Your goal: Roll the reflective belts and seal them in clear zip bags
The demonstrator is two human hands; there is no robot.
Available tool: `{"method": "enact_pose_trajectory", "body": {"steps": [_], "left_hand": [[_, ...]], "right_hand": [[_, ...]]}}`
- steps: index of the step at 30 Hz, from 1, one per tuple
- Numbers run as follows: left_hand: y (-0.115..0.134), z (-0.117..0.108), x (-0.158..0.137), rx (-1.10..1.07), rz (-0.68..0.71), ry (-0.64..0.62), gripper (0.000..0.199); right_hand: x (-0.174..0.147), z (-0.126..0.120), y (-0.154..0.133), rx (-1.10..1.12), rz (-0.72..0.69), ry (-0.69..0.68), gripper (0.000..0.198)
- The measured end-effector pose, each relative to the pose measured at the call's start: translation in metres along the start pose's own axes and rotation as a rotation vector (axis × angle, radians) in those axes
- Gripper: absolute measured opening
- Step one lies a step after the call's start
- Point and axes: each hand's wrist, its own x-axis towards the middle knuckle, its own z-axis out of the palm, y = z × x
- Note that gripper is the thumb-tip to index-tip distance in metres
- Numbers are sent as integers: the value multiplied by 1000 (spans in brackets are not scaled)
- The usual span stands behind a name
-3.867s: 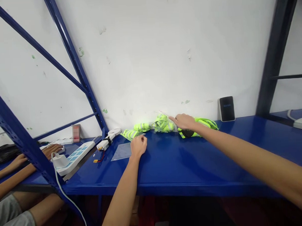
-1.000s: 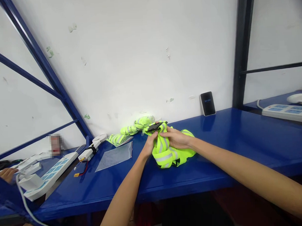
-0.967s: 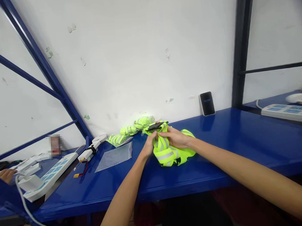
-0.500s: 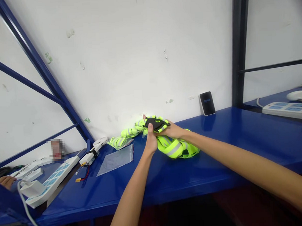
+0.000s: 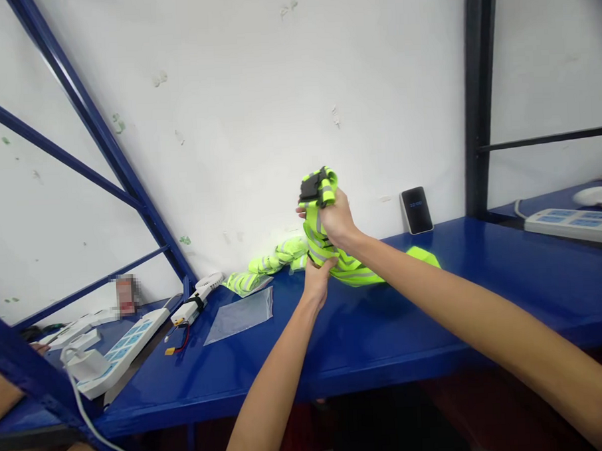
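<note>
A bright yellow-green reflective vest of straps with silver stripes is bunched up between my two hands. My right hand is closed round its upper part, raised above the table, and a black plastic buckle sticks out at the top. Lower down, my left hand grips the straps just above the tabletop. The loose end of the vest trails to the right behind my right forearm. More yellow-green reflective straps lie behind my left hand, against the wall.
A clear plastic bag lies flat on the blue table. To its left are a white fan, a cable with a yellow connector and a power strip. A black-screened device leans on the wall. Another power strip is far right.
My right hand has lifted the buckle end of the vest upward. My left hand has moved from the buckle down to the straps below. The trailing end has shifted to the right.
</note>
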Motion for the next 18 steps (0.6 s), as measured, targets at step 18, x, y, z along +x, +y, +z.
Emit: {"method": "enact_pose_trajectory", "body": {"steps": [18], "left_hand": [[114, -57, -7, 608, -681, -707, 46]], "right_hand": [[20, -105, 44, -191, 163, 37, 42]]}}
